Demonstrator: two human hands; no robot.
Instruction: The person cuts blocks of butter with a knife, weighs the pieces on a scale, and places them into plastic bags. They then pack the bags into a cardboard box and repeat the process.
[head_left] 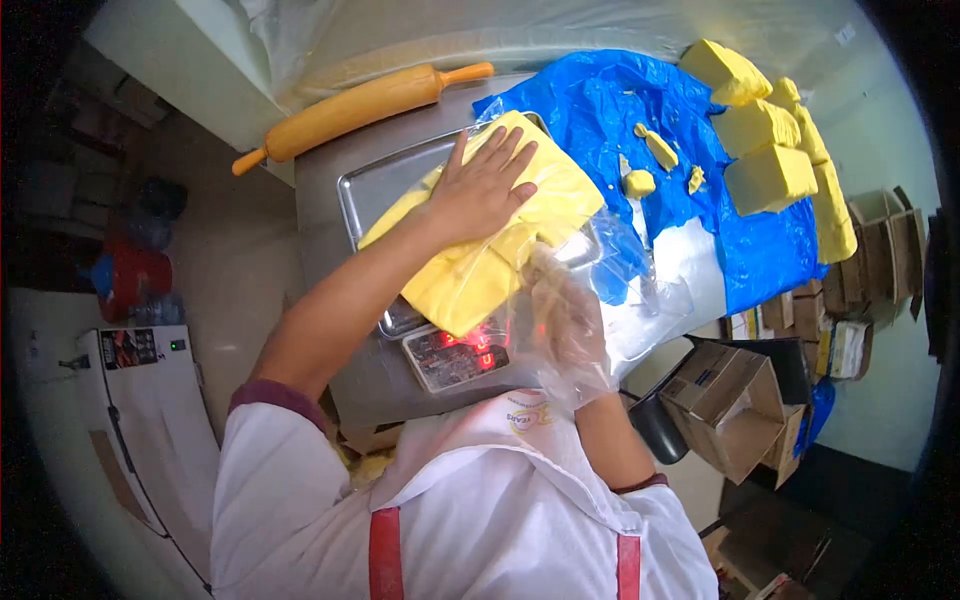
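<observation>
A flat yellow slab that looks like butter or margarine (455, 285) lies in clear plastic over a shallow metal tray (352, 205). My left hand (480, 190) rests palm down on top of it, fingers spread. At the slab's near right edge is my right hand (565, 315), inside a loose clear plastic bag (560, 375). Its fingers look curled and closed on the plastic by the slab, though the folds blur them. Below the tray, a digital scale (450, 358) shows lit red digits, partly hidden by the slab.
A wooden rolling pin (355, 112) lies along the table's back left. Blue plastic sheeting (600, 90) covers the right side, carrying yellow scraps (640, 183) and several stacked yellow blocks (770, 180). Cardboard boxes (725, 400) stand beyond the table's right edge.
</observation>
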